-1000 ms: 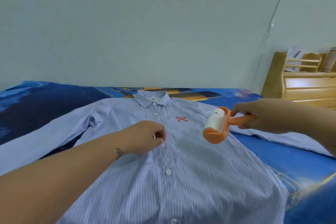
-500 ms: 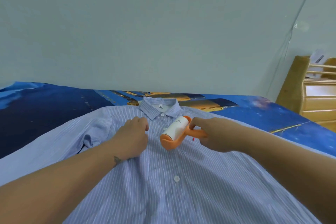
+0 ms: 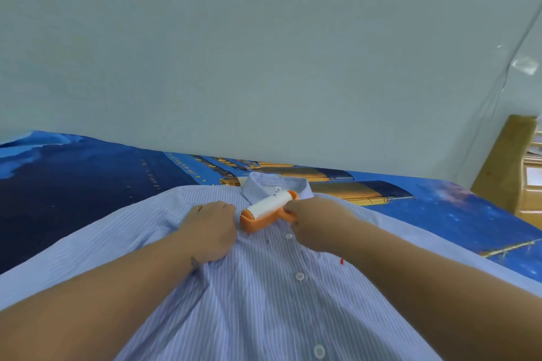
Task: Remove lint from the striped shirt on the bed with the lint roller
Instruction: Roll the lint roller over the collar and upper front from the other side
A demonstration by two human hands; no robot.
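The striped shirt (image 3: pixel 264 302) lies flat, button-front up, across the bed (image 3: pixel 88 184). My left hand (image 3: pixel 209 231) is clenched on the fabric at 11 o'clock of the placket, bunching it. My right hand (image 3: pixel 316 226) grips the handle of the lint roller (image 3: pixel 265 209); its white roll rests on the shirt just below the collar (image 3: pixel 275 184), at 12 o'clock.

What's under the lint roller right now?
The lint roller lies on the striped shirt, just below its collar, held by the right hand. The fabric directly beneath is covered.
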